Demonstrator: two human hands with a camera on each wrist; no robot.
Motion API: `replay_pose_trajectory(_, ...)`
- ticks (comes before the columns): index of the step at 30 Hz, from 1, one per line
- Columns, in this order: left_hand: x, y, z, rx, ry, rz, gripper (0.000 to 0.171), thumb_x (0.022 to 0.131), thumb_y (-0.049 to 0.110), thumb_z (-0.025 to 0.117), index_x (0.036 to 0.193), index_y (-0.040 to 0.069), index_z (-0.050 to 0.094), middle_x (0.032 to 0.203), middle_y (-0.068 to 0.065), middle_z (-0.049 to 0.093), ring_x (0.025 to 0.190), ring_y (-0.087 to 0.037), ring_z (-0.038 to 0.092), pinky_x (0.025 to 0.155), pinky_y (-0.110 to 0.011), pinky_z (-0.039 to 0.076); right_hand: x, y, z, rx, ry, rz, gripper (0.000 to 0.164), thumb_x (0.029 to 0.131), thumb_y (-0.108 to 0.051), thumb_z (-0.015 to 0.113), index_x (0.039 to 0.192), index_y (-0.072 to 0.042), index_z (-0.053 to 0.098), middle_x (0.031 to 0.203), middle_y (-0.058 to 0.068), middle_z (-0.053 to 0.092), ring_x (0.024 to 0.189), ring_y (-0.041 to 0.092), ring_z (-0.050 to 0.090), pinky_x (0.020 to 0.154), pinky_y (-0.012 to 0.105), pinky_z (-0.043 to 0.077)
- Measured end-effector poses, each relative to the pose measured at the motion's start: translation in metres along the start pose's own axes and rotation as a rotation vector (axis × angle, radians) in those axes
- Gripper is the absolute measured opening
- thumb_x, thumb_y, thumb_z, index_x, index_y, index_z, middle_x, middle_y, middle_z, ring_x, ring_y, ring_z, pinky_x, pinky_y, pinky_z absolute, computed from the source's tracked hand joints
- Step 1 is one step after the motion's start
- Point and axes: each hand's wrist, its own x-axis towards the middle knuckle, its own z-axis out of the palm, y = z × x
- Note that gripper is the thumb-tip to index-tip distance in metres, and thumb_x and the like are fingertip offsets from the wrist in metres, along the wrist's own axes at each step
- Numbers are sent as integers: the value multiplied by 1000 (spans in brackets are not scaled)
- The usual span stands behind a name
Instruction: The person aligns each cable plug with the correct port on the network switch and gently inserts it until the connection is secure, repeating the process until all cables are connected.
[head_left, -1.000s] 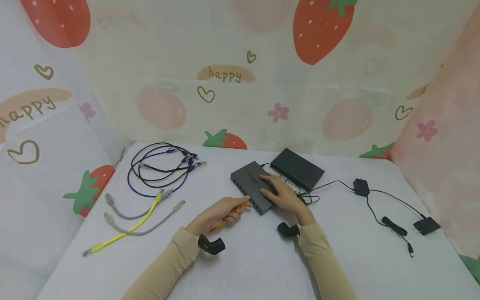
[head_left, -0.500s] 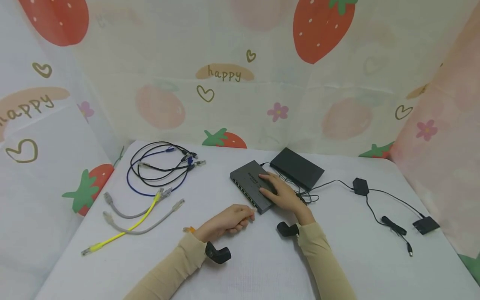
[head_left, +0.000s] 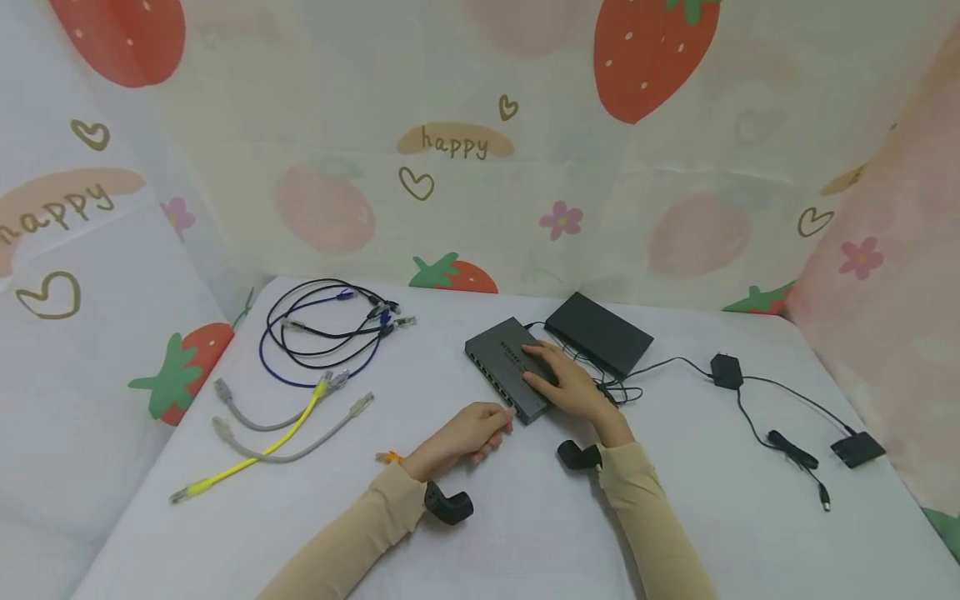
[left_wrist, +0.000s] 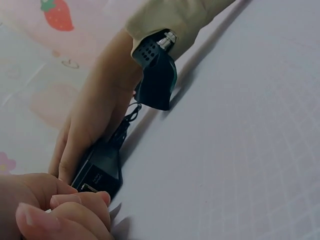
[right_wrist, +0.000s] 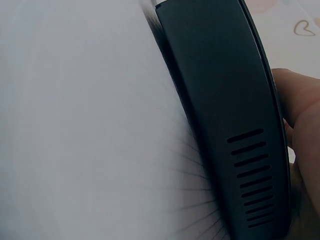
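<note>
A dark grey network switch [head_left: 495, 352] lies at mid-table, its row of ports facing front left. My right hand [head_left: 573, 390] rests on its top, fingers fairly straight; the right wrist view shows the vented side of the switch [right_wrist: 215, 85]. At the switch's front corner my left hand [head_left: 467, 435] has curled fingers, with thumb and forefinger pinched right at the last ports. One end of an orange network cable [head_left: 389, 457] sticks out behind the left wrist. The rest of the cable is hidden under the hand. In the left wrist view the curled fingers [left_wrist: 80, 212] overlap the port corner.
A second black flat box [head_left: 600, 332] lies behind the switch, thin black wires beside it. Black and blue cables [head_left: 322, 365] are coiled at back left. Grey cables [head_left: 300, 456] and a yellow cable [head_left: 225, 475] lie nearer. Power adapters [head_left: 726, 371] with leads lie at right.
The left hand has moved from the middle ports toward the switch's front corner and turned palm down; the orange cable's end now shows behind the wrist. The right hand stays on the switch.
</note>
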Motion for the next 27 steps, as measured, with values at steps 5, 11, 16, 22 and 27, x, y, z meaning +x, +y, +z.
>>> replay_pose_trajectory(5, 3, 1, 1, 11, 8, 8, 34, 99, 29, 41, 89, 1, 57, 55, 2, 42, 35, -7, 33, 35, -20, 30, -1, 0, 0, 0, 8, -3, 52, 93, -45, 49, 140, -25, 39, 150, 12, 28, 137, 32, 27, 106, 53, 27)
replay_pose_trajectory(11, 2, 2, 1, 17, 5, 18, 34, 100, 27, 41, 89, -1, 59, 55, 3, 41, 35, -5, 34, 36, -19, 32, -1, 0, 0, 7, 15, -17, 53, 93, -46, 49, 140, -24, 39, 149, 14, 28, 136, 33, 28, 106, 53, 27)
replay_pose_trajectory(16, 1, 3, 1, 4, -15, 40, 33, 101, 24, 38, 88, 1, 58, 55, 6, 41, 37, -4, 35, 38, -17, 33, 0, -2, 1, 4, 20, -29, 52, 94, -45, 49, 140, -22, 39, 149, 15, 29, 136, 33, 28, 105, 53, 28)
replay_pose_trajectory(22, 3, 2, 3, -46, -24, -10, 34, 101, 24, 38, 96, -2, 58, 58, 5, 41, 39, -4, 34, 39, -17, 34, -2, -5, 1, 1, 29, -43, 52, 94, -40, 51, 140, -17, 40, 148, 18, 29, 135, 36, 30, 104, 54, 29)
replay_pose_trajectory(27, 3, 3, 4, -58, -25, -21, 34, 101, 23, 37, 99, -5, 56, 59, 4, 40, 41, -4, 34, 39, -18, 35, -2, -5, 2, -18, 34, -39, 52, 94, -39, 51, 140, -18, 40, 148, 17, 30, 134, 35, 31, 104, 54, 30)
